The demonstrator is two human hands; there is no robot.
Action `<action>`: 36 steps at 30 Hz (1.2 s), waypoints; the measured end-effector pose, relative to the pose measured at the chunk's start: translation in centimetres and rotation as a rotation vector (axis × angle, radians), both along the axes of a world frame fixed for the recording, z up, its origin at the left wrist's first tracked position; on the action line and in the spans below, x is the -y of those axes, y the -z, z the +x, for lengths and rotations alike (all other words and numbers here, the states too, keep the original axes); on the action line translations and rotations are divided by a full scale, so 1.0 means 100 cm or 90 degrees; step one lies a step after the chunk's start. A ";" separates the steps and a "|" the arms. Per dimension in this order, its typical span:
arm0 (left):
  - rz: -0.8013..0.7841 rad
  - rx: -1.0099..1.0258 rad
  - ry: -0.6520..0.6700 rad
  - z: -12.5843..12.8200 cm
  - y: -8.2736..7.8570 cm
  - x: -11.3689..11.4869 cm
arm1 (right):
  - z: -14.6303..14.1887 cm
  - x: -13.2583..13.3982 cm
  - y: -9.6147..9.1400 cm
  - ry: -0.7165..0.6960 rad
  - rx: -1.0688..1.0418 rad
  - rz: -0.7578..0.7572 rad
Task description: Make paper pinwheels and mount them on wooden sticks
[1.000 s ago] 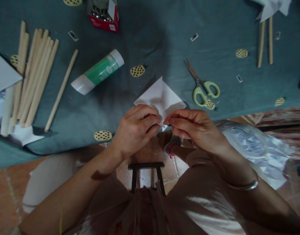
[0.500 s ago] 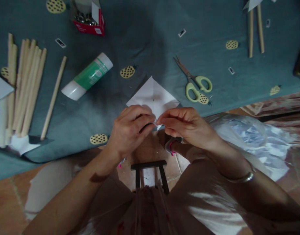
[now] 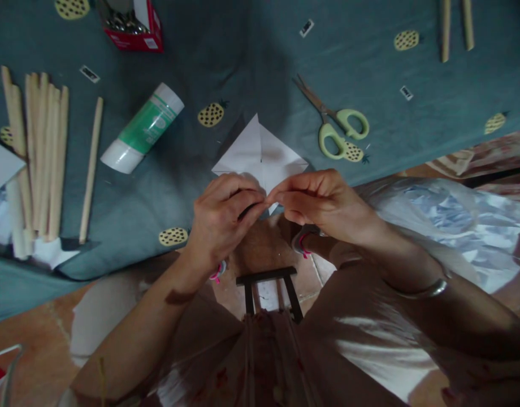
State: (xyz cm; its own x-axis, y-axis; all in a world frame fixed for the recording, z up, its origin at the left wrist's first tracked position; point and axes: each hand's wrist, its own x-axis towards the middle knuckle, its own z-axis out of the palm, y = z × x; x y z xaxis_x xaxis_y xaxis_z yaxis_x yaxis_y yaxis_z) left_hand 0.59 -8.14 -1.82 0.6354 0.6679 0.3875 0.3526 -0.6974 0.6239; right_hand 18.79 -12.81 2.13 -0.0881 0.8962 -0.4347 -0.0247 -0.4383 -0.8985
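Left hand [image 3: 226,212]: the thumb and the forefinger come together at their tips, clamped on the near part of the white paper [image 3: 251,148].
Right hand [image 3: 321,198]: its thumb and forefinger are also together on this near part, the tips touching those of the left; the fingers hide some of the grip.
White paper: it reaches from the fingers forward over the table [image 3: 243,62], one corner pointing away; it has fold lines and a small dark mark near the middle. Its near corner shows just below the fingertips, at the table's edge.
Scissors [image 3: 325,114]: beyond the fingers and to the right, near the paper, with green handles and blades nearly together.
Tube [image 3: 143,130]: beyond the fingers and to the left, lying on its side, white with a green band.
Red box [image 3: 133,41]: in the same direction but farther than the tube, open, with shiny metal pieces inside.
Single stick [image 3: 91,169]: left of the fingers, between the tube and the stick bundle [image 3: 43,152], which lies well apart from them.
Plastic bag [image 3: 446,220]: right of the fingers, outside the table's edge, see-through, with whitish pieces in it.
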 end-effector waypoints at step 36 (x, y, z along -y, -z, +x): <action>0.005 0.015 -0.014 -0.005 0.001 0.004 | 0.008 0.001 -0.005 -0.035 -0.003 -0.009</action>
